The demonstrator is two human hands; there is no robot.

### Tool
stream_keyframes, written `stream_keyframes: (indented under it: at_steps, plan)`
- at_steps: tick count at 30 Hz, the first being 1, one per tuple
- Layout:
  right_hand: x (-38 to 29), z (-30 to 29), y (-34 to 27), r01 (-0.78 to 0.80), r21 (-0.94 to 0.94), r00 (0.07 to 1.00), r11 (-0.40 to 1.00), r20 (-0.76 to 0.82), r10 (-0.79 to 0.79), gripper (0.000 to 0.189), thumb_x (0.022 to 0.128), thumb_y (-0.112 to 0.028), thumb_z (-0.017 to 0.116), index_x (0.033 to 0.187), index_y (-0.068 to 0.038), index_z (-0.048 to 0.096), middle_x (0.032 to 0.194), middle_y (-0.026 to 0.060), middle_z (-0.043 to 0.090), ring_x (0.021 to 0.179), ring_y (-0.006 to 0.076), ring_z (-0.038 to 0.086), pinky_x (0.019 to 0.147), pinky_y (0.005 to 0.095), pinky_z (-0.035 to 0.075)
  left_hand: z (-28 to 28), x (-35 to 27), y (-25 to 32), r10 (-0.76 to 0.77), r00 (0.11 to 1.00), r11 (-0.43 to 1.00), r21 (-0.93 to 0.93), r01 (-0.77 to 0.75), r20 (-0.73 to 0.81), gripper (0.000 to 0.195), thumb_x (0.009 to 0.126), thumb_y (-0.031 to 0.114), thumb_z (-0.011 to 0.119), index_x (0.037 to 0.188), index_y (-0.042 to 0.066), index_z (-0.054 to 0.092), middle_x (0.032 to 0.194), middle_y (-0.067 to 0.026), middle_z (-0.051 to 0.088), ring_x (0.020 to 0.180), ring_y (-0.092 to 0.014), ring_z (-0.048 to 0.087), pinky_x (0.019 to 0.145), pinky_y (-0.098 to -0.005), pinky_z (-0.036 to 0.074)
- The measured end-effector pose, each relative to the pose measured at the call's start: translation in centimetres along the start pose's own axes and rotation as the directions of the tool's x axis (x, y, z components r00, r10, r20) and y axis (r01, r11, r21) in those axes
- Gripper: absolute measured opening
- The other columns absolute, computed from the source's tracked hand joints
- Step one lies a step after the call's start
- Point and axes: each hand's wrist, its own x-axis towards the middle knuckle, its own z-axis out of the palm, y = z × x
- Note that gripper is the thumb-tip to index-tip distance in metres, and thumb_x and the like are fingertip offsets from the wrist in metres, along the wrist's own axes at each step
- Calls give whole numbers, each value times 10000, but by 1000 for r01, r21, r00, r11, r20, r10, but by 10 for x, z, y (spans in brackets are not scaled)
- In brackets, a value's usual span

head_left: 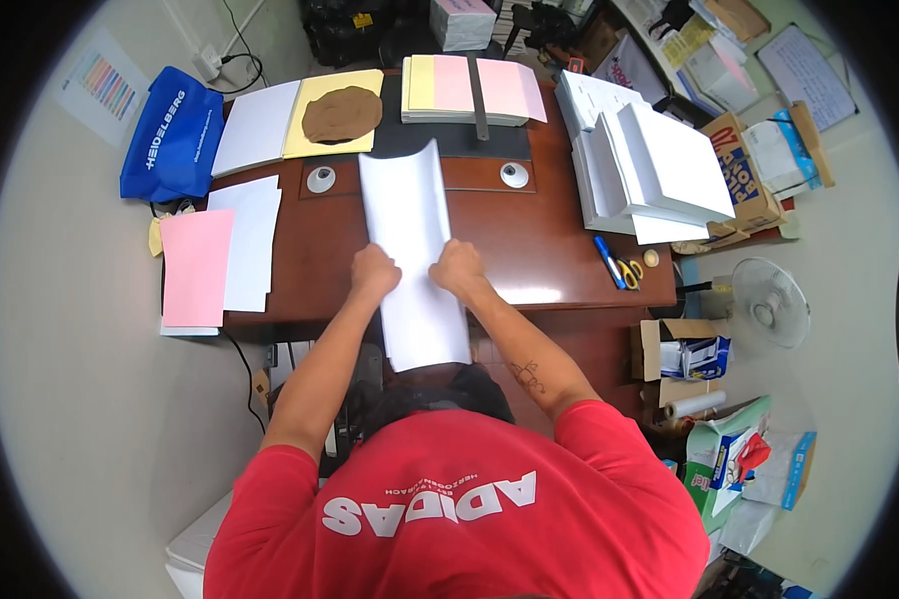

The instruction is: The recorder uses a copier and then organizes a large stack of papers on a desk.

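Observation:
A long stack of white paper sheets [418,224] spans the near edge of the desk, its far end curving upward and its near end over my lap. My left hand [375,272] grips the left edge of the sheets, fingers curled. On the opposite edge my right hand [457,267] holds them in a similar grip. Between the two hands the paper bows into a shallow trough. How many sheets there are cannot be told.
The brown wooden desk [315,247] bears pink sheets [197,268] at left and a brown, flat lump [342,114] on yellow paper. A metal ruler [478,97] lies across a paper pile. Tall white paper stacks [678,161], scissors [630,273] and a blue marker [608,258] occupy the right.

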Motion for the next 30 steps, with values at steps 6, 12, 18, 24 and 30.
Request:
stream_keyframes:
  at_steps: [6,12,18,24,30]
  plan:
    - [3,-3,10,-185,753,958,631,280,-53,305,804,-61,717,1015,151,654,960,246,708,791,349,713,741,412,582,5,29,-54,104,981,778,-627,22,163,271,854,106,717,1034,-94,687,986,-222,714,885,-306,718,772,-382,573]
    - [-6,24,40,-232,802,970,551,232,71,271,861,-54,690,1025,159,651,955,222,706,845,306,705,712,399,572,16,18,-80,-28,983,762,-633,139,183,349,907,99,653,1161,-136,606,1070,-251,685,976,-323,692,806,-386,554]
    - [-10,17,-4,-93,715,976,693,205,-81,260,784,-28,724,996,117,690,896,192,713,765,253,700,704,377,565,22,3,-43,70,997,969,-237,-74,-25,438,845,232,716,1136,-86,640,1068,-299,667,989,-443,654,861,-446,526]
    - [13,-12,53,-309,812,886,495,435,-161,400,846,-81,732,1163,127,605,1070,216,685,919,301,695,810,394,566,-1,18,-101,52,931,404,-860,312,362,382,925,147,668,1169,-140,601,1099,-193,684,925,-249,692,779,-354,543]
    - [55,-23,45,-303,725,930,619,368,24,409,873,-209,725,1140,73,601,1032,187,690,948,273,681,850,396,548,-18,46,-71,-75,951,821,-522,229,299,463,899,259,705,1152,-120,622,1110,-215,686,1006,-274,686,850,-344,533]
